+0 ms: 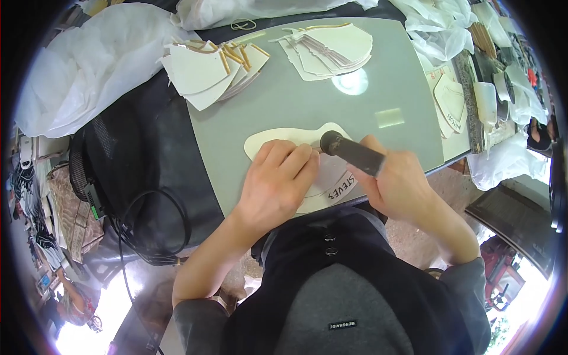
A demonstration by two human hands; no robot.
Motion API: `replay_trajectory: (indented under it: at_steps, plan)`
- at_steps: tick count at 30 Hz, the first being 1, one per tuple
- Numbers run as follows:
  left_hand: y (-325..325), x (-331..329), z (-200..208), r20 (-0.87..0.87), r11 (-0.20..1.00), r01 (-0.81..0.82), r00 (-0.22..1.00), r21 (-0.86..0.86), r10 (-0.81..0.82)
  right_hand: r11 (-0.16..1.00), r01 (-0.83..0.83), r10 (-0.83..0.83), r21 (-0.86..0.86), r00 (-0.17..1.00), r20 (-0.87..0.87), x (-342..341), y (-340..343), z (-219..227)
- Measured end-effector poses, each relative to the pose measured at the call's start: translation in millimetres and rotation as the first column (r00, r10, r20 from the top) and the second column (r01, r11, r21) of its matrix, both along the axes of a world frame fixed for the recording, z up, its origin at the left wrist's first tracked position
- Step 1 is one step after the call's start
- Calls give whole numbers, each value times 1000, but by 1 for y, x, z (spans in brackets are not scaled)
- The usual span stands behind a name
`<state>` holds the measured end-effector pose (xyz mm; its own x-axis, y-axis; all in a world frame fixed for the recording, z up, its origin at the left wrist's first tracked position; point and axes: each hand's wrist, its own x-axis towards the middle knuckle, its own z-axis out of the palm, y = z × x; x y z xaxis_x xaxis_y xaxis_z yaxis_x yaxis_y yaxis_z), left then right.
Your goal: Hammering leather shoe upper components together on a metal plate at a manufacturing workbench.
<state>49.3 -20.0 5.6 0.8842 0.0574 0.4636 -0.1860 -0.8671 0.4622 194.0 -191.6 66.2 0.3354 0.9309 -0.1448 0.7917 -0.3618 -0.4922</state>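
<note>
My right hand (404, 182) grips a dark hammer (355, 153), its round face just beside my left fingertips. My left hand (275, 180) is closed and bears down on a cream, curved, sole-like piece (272, 137). Its fingers are bent and pressed together; whatever they pinch under the hammer face is hidden. Between my hands lies a white pattern piece (329, 177) with dark lettering, close to the near edge of the grey-green work board (236, 112). Part of it is covered by my hands and the hammer.
Fanned stacks of white cut pieces, a brown-edged stack (207, 71) and a second stack (331, 50), rest at the board's far side. White plastic bags (83, 65) crowd the left and back. A black cable (186, 219) coils at left. At right lie a lettered template (449, 100) and a bottle (485, 102).
</note>
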Motion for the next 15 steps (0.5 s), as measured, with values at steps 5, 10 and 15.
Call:
replay_trajectory:
  at_steps: [5, 10, 15]
  plan:
    - [15, -9, -5, -14, 998, 14, 1000, -66, -15, 978, -1, 5, -210, 1000, 19, 3, -1, -6]
    - [17, -9, -2, -26, 993, 48, 999, 104, -46, 970, 15, -19, -243, 1000, -12, 1, 3, -3]
    - [13, -6, 2, -21, 999, 5, 1000, 48, -4, 986, -20, 30, -164, 998, 58, -11, 9, -6]
